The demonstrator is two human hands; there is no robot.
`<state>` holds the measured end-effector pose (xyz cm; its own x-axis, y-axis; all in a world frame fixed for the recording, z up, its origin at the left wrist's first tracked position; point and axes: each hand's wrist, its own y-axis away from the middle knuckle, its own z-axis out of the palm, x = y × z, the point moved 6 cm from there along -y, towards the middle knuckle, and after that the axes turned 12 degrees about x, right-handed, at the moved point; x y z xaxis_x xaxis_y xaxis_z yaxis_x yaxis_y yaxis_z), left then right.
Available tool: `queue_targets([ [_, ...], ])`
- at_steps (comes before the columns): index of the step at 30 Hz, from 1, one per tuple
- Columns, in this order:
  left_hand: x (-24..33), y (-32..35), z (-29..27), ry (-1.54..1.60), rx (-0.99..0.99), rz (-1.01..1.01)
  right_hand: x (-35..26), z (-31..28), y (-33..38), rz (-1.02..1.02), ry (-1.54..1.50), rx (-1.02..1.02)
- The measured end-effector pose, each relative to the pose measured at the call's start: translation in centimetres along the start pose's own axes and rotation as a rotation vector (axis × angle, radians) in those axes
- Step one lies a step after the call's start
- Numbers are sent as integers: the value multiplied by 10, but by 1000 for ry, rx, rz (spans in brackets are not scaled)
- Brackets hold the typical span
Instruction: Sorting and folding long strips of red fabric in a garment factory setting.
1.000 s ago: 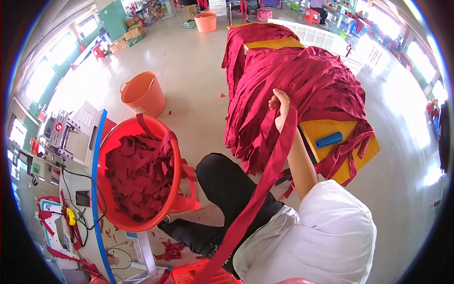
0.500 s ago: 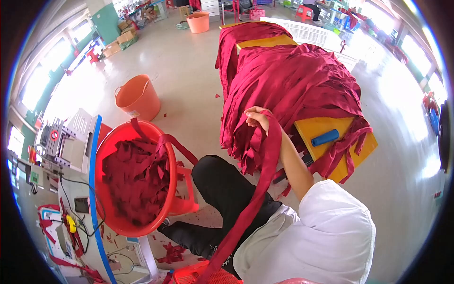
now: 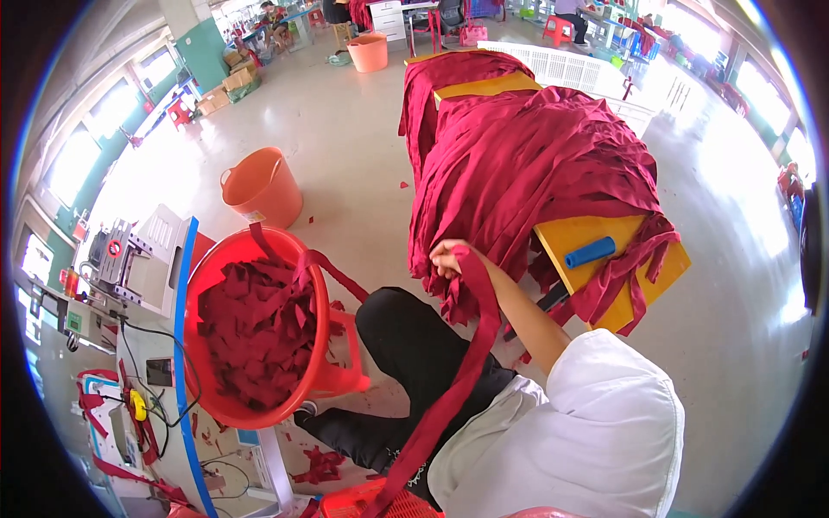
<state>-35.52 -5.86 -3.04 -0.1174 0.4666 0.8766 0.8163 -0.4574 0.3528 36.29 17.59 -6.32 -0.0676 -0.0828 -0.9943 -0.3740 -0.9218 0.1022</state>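
The right hand (image 3: 447, 257) is raised in front of the body, its fingers (image 3: 439, 264) curled shut around a long red strip (image 3: 466, 363). The strip loops over the top of the hand and hangs down from the fingers along the forearm to a red basket (image 3: 363, 502) at the lower edge; gripping it at the top probably keeps the length taut and untangled.

Just beyond the fingers, a pile of red cloth (image 3: 527, 164) drapes over a yellow counter (image 3: 596, 293), with loose strips hanging off its edge within reach. A blue roller (image 3: 591, 252) lies on the bare counter, right of the fingers.

Left of and below the fingers stands a red tub (image 3: 250, 337) filled with cut red pieces, close beside the knee. An orange bucket (image 3: 262, 186) stands farther off on the floor.

The left hand is not in view.
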Motion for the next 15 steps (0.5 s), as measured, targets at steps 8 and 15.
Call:
queue_targets([
  [8, -9, 69, 136, -213, -522, 27, 215, -68, 33, -225, 987, 297],
  [15, -77, 129, 223, -115, -856, -170, 307, -59, 109, 131, 845, -259],
])
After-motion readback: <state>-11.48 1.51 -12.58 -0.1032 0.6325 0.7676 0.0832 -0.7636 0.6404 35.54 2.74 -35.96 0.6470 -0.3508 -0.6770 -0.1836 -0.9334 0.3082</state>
